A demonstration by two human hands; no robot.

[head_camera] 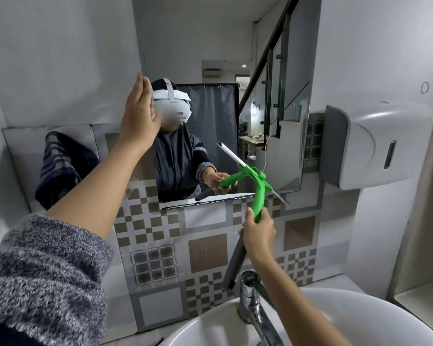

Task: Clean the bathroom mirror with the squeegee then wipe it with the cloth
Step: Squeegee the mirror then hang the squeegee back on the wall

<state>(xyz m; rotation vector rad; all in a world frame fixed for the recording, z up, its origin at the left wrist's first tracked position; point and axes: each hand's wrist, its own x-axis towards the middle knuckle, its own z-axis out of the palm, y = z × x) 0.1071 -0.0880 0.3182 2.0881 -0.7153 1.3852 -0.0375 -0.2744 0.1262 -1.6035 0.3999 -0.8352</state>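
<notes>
The bathroom mirror (223,41) hangs on the wall above the patterned tiles. My right hand (259,231) grips the green squeegee (258,196) by its handle; the grey lower part of the handle points down toward the tap. The blade lies against the mirror's lower right part, slanting down to the right. My left hand (138,116) is raised with its fingers straight, flat on or just at the mirror's left edge; it holds nothing. A dark checked cloth (63,163) hangs at the left over the tiled ledge.
A white basin (360,318) with a chrome tap (253,295) sits below my right arm. On the right wall hangs a white and grey paper dispenser (360,146). Plain white walls flank the mirror.
</notes>
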